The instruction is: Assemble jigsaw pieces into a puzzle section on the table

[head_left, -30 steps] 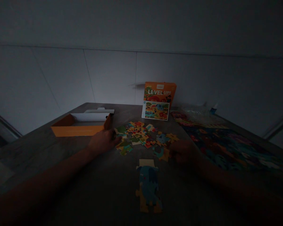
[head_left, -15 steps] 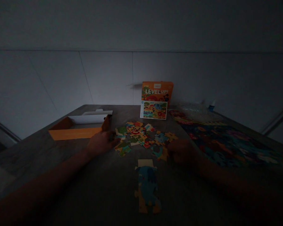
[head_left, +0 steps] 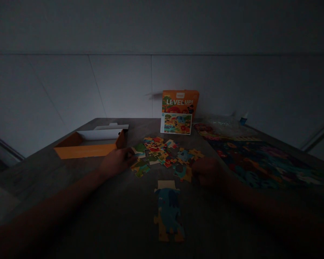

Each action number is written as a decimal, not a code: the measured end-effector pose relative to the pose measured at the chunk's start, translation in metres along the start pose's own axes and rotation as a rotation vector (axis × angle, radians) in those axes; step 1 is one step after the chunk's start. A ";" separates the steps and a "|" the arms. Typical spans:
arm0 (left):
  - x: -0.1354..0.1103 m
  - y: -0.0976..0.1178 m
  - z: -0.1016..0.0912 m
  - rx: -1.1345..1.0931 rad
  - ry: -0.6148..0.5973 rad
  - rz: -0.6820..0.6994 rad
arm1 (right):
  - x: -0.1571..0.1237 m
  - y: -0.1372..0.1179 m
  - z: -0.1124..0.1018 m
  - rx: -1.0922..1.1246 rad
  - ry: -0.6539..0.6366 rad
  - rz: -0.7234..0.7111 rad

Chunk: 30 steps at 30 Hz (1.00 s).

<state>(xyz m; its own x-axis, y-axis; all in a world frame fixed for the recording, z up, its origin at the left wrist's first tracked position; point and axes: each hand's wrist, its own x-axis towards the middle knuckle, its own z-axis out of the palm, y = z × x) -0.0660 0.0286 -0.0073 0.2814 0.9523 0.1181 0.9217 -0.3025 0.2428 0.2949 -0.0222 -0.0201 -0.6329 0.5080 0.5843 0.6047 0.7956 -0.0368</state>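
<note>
The light is dim, and the fingers show poorly. My left hand (head_left: 115, 162) rests on the table at the left side of a loose heap of jigsaw pieces (head_left: 158, 153), its fingers loosely bent and slightly apart, holding nothing visible. At the heap's right side, my right hand (head_left: 206, 171) is curled closed beside a blue and yellow puzzle piece (head_left: 183, 172); whatever its fingers may hold is hidden. Nearer to me, between my forearms, lies a joined strip of puzzle pieces (head_left: 169, 212) with a blue elephant picture and a pale blank-looking upper end.
An open orange box (head_left: 88, 151) sits at the left. Behind the heap, an orange "LEVEL UP!" box (head_left: 180, 100) stands upright with a picture card (head_left: 176, 123) against it. A large colourful puzzle (head_left: 261, 162) covers the right side, with clear plastic wrap (head_left: 221, 123) behind it.
The whole view has shifted slightly, so things sit a little higher in the picture. Both hands stay at the sides of the heap, with hardly any movement.
</note>
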 end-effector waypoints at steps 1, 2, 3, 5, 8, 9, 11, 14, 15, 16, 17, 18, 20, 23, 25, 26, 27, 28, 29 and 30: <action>0.000 0.000 -0.001 0.004 -0.006 0.000 | 0.000 0.000 0.000 0.001 0.008 -0.005; -0.001 0.000 -0.002 0.013 -0.012 -0.004 | 0.000 0.000 0.000 0.002 0.019 -0.014; -0.001 0.001 -0.002 0.024 -0.017 -0.011 | 0.000 0.000 0.000 0.006 0.033 -0.030; -0.002 0.002 -0.004 0.041 -0.023 -0.017 | 0.001 0.001 0.001 0.015 0.051 -0.058; -0.003 0.003 -0.006 0.059 -0.028 0.020 | 0.002 0.001 0.002 0.025 0.064 -0.075; -0.003 0.002 -0.006 0.074 -0.030 0.040 | 0.002 0.001 0.002 0.028 0.070 -0.079; -0.004 0.002 -0.007 0.113 -0.028 0.093 | 0.002 0.001 0.001 0.028 0.080 -0.080; -0.006 0.001 -0.011 0.147 0.001 0.172 | 0.001 0.000 -0.001 0.024 0.071 -0.069; -0.006 0.001 -0.012 0.148 0.018 0.191 | 0.001 0.000 -0.001 0.023 0.071 -0.065; -0.007 0.001 -0.014 0.149 0.038 0.200 | 0.001 0.000 -0.002 0.023 0.071 -0.063; -0.007 0.002 -0.015 0.150 0.062 0.200 | 0.002 -0.001 -0.002 0.027 0.068 -0.066; -0.008 0.002 -0.016 0.153 0.089 0.193 | 0.002 -0.001 -0.003 0.032 0.062 -0.069; -0.009 0.002 -0.018 0.163 0.145 0.173 | 0.002 -0.002 -0.004 0.031 0.048 -0.073; -0.010 0.003 -0.016 0.175 0.249 0.177 | 0.002 -0.001 -0.004 0.012 0.057 -0.085; -0.012 0.003 -0.014 0.167 0.346 0.206 | 0.002 -0.001 -0.005 0.004 0.072 -0.098; -0.014 0.004 -0.013 0.155 0.409 0.232 | 0.002 -0.001 -0.005 0.004 0.073 -0.102; -0.016 0.006 -0.013 0.141 0.474 0.277 | 0.002 -0.003 -0.006 0.003 0.075 -0.102; -0.019 0.008 -0.012 0.126 0.535 0.339 | 0.003 -0.005 -0.007 0.001 0.079 -0.097; -0.022 0.011 -0.012 0.111 0.588 0.419 | 0.003 -0.009 -0.008 0.002 0.090 -0.086; -0.026 0.015 -0.012 0.099 0.627 0.515 | 0.004 -0.014 -0.009 0.009 0.103 -0.067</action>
<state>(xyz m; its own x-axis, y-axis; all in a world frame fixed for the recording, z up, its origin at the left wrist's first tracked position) -0.0630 -0.0010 0.0047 0.5018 0.4863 0.7154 0.7448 -0.6634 -0.0714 0.2884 -0.0343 -0.0096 -0.6181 0.4175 0.6661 0.5582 0.8297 -0.0020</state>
